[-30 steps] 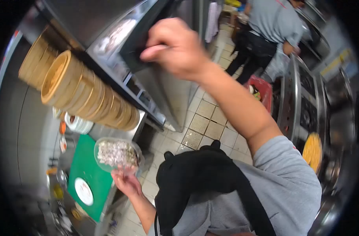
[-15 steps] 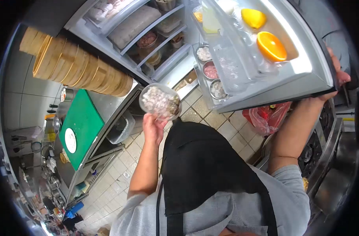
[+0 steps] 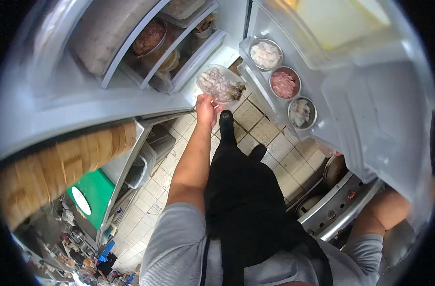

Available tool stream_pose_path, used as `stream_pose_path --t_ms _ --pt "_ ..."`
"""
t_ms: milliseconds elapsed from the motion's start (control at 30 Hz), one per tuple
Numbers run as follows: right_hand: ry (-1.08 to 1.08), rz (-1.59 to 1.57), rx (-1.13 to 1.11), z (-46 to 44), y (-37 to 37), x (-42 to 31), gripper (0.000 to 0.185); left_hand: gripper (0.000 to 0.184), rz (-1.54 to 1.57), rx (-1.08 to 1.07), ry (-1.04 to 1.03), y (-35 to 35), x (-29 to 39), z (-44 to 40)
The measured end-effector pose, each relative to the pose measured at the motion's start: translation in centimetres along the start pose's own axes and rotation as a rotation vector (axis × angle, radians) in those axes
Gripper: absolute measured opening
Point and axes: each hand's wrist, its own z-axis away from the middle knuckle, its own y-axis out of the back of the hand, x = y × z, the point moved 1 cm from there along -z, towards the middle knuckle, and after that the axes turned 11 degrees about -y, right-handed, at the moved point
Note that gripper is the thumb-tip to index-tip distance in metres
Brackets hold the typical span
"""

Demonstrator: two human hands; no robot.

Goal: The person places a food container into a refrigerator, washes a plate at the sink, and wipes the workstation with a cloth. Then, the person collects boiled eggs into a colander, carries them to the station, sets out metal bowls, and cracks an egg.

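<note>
**Shifted clear tub [image 3: 220, 86] up and to the right, deeper between open fridge [image 3: 151, 100] and door [image 3: 379, 105]**

Brought it from near the centre of the frame to the upper centre, beside the fridge's lower edge. Clamped the near rim in the left hand [image 3: 208, 112], fingers bent against the plastic. Carried pale chopped pieces inside, with darker greenish bits at the right end. Held the hands well apart, with the right forearm [image 3: 386, 212] reaching to the right edge of the frame. Could not tell the state of the right hand, hidden or blurred past the door.

Showed three metal bowls in the door rack, upper right of centre: white pieces [image 3: 266, 54] in the top one, pink meat [image 3: 284, 84] in the middle, greyish-white pieces [image 3: 300, 112] in the lowest. Left stacked bamboo steamers [image 3: 70, 164] at lower left, near a green board [image 3: 101, 190] bearing a white plate [image 3: 81, 200].
</note>
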Motion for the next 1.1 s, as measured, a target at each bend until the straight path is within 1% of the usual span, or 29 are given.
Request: stream_pose_path --t_ms 33,100,233,367,433,467,500,567,600,667,700,733,767,800,867,900,967,1000,1067,1100 --pt "-0.005 0.031 0.034 -0.8 0.3 0.4 0.056 0.020 0.001 0.001 0.011 -0.4 -0.1 -2.2" --pt "0.003 0.088 0.111 -1.2 0.8 0.3 0.056 0.014 -0.043 0.010 -0.019 -0.8 0.1 -6.5" --pt "0.015 0.147 0.217 -1.8 2.8 -0.2 0.055 0.017 -0.062 0.047 -0.058 -1.9 0.7 -14.2" --pt "0.016 0.196 0.282 -2.2 3.2 0.0 0.055 0.024 0.008 0.041 -0.024 -1.5 1.8 -21.4" --pt "0.016 0.212 0.309 -1.7 3.0 -0.5 0.054 0.024 -0.077 0.270 -0.059 -2.5 3.0 -23.0" --pt "0.018 0.214 0.315 -1.5 3.1 -0.5 0.054 0.035 -0.056 0.239 -0.003 -1.9 3.2 -24.5" --pt "0.020 0.217 0.326 -1.5 3.2 -0.7 0.054 0.035 -0.052 0.233 -0.001 -2.3 3.5 -24.7" --pt "0.025 0.207 0.337 -1.4 3.4 -1.2 0.053 0.043 0.134 0.363 -0.032 -3.9 4.5 -25.1" --pt "0.030 0.195 0.332 -1.7 3.4 -1.0 0.053 0.043 0.140 0.355 -0.029 -3.9 4.3 -25.7" --pt "0.022 0.196 0.341 -1.3 3.3 -1.4 0.053 0.048 0.140 0.202 -0.073 -3.5 2.6 -27.0" --pt "0.023 0.190 0.341 -1.2 3.3 -1.6 0.053 0.048 0.148 0.186 -0.058 -3.2 1.9 -27.2" --pt "0.022 0.180 0.345 -1.2 3.1 -1.6 0.052 0.048 0.098 0.148 -0.098 -2.9 1.4 -27.2" --pt "0.026 0.152 0.327 -1.5 2.9 -1.7 0.052 0.048 0.058 0.100 -0.139 -3.9 0.7 -26.6" --pt "0.033 0.134 0.318 -1.4 2.6 -1.8 0.052 0.048 0.077 0.075 -0.131 -4.9 0.9 -25.3" --pt "0.039 0.091 0.294 -1.3 2.2 -2.0 0.052 0.055 0.202 0.182 0.012 -6.1 2.5 -21.7" --pt "0.042 0.068 0.285 -1.3 2.2 -2.0 0.052 0.055 0.211 0.164 0.016 -6.2 2.2 -20.7" --pt "0.052 0.028 0.250 -1.2 1.8 -2.3 0.051 0.052 0.259 0.250 0.081 -5.6 1.2 -19.4" --pt "0.053 0.009 0.236 -1.3 1.8 -2.5 0.051 0.052 0.263 0.244 0.078 -5.4 0.9 -18.2" --pt "0.058 -0.027 0.194 -1.4 1.6 -2.8 0.051 0.056 0.157 0.227 0.028 -4.8 0.2 -15.4" --pt "0.064 -0.052 0.166 -1.6 1.5 -3.1 0.050 0.054 0.118 0.156 0.035 -3.5 -0.8 -14.2"
